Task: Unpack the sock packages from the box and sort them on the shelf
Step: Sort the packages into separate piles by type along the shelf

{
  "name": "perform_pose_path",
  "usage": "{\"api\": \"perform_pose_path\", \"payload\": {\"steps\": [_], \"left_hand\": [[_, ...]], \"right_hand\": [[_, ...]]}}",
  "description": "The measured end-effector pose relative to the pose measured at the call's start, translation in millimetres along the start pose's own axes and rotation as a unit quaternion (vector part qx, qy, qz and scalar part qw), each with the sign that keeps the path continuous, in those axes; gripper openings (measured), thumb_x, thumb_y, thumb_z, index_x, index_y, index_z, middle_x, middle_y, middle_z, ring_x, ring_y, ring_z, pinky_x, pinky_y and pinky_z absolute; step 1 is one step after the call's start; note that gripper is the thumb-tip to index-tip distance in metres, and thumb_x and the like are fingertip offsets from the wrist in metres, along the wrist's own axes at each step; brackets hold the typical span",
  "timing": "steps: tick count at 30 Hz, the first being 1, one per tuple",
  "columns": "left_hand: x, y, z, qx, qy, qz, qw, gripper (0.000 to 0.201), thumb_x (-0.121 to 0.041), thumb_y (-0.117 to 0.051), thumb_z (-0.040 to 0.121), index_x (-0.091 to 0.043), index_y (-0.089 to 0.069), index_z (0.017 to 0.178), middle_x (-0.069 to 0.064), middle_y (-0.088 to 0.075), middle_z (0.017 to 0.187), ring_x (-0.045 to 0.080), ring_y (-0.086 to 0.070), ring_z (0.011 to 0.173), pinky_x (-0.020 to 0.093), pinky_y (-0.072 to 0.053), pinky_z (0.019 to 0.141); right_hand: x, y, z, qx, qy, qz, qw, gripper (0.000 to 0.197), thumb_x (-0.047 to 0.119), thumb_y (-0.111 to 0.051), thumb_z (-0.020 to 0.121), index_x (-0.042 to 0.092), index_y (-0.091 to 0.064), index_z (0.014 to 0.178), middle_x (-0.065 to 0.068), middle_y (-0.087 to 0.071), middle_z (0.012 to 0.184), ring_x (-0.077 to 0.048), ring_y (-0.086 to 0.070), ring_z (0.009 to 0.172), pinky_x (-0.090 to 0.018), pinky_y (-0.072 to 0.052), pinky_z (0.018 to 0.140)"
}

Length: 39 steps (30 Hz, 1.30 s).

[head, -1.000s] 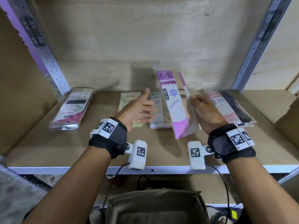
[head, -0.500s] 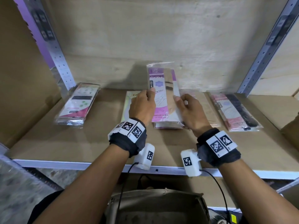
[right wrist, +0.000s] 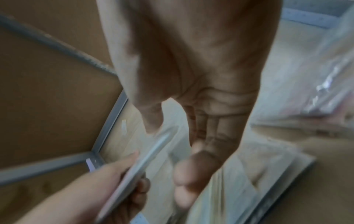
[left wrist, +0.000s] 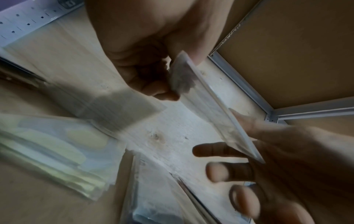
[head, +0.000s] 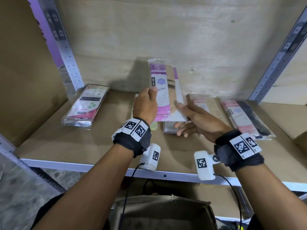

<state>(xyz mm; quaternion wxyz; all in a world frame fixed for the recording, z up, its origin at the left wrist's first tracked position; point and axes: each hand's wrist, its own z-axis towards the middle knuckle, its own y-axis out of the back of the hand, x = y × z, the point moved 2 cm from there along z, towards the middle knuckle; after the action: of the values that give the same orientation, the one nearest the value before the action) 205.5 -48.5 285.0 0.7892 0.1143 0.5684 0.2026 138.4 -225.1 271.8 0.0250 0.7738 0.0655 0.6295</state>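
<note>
A purple-and-white sock package is held upright above the middle of the shelf. My left hand pinches its left edge, thumb on the front. In the left wrist view the fingers curl behind the thin package. My right hand is open with spread fingers at the package's lower right corner. In the right wrist view its thumb sits right by the package edge; contact cannot be told. The open box stands below the shelf.
Sock packages lie in a row on the shelf: a black-and-pink one at the left, a green one under my left wrist, another beneath the held package, a beige one and a pink-and-black one at the right. Metal uprights flank the bay.
The purple package went from my right hand alone, to both hands, to my left hand. My right hand has let go and spread its fingers.
</note>
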Motion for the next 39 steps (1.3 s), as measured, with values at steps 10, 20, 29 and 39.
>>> {"api": "perform_pose_path", "payload": {"steps": [10, 20, 29, 39], "left_hand": [[4.7, 11.1, -4.7, 0.311, 0.136, -0.203, 0.918, 0.039, -0.016, -0.074, 0.088, -0.007, -0.06, 0.124, 0.016, -0.074, 0.104, 0.017, -0.073, 0.075, 0.023, -0.059, 0.068], [6.7, -21.2, -7.3, 0.205, 0.085, 0.028, 0.975, 0.022, -0.005, -0.081, 0.078, 0.0, -0.074, 0.098, 0.016, -0.076, 0.089, 0.027, -0.076, 0.074, 0.042, -0.063, 0.077], [7.5, -31.9, -8.1, 0.22, 0.143, 0.12, 0.957, 0.032, 0.001, -0.079, 0.077, 0.005, -0.069, 0.107, 0.023, -0.071, 0.108, 0.038, -0.072, 0.097, 0.043, -0.059, 0.09], [7.7, -32.3, -10.2, 0.241, 0.146, 0.134, 0.95, 0.035, 0.0, -0.081, 0.078, 0.003, -0.068, 0.109, 0.022, -0.073, 0.105, 0.034, -0.074, 0.092, 0.041, -0.059, 0.089]], "right_hand": [[13.1, 24.3, 3.4, -0.116, 0.091, 0.041, 0.988, 0.022, 0.005, -0.074, 0.086, -0.003, -0.063, 0.103, -0.015, -0.073, 0.093, -0.017, -0.071, 0.073, -0.029, -0.058, 0.063], [17.7, 35.4, 26.0, -0.218, -0.006, -0.322, 0.921, 0.034, 0.024, -0.088, 0.071, 0.008, -0.069, 0.093, -0.009, -0.071, 0.098, -0.015, -0.064, 0.075, -0.024, -0.05, 0.062], [17.7, 17.9, 35.6, -0.163, -0.068, -0.429, 0.886, 0.094, 0.02, -0.089, 0.071, 0.008, -0.037, 0.148, -0.018, -0.053, 0.134, -0.035, -0.056, 0.121, -0.044, -0.051, 0.1], [13.9, 15.6, 36.2, -0.125, -0.081, -0.482, 0.863, 0.061, 0.026, -0.084, 0.078, 0.006, -0.059, 0.13, -0.013, -0.057, 0.134, -0.029, -0.057, 0.12, -0.042, -0.05, 0.102]]}}
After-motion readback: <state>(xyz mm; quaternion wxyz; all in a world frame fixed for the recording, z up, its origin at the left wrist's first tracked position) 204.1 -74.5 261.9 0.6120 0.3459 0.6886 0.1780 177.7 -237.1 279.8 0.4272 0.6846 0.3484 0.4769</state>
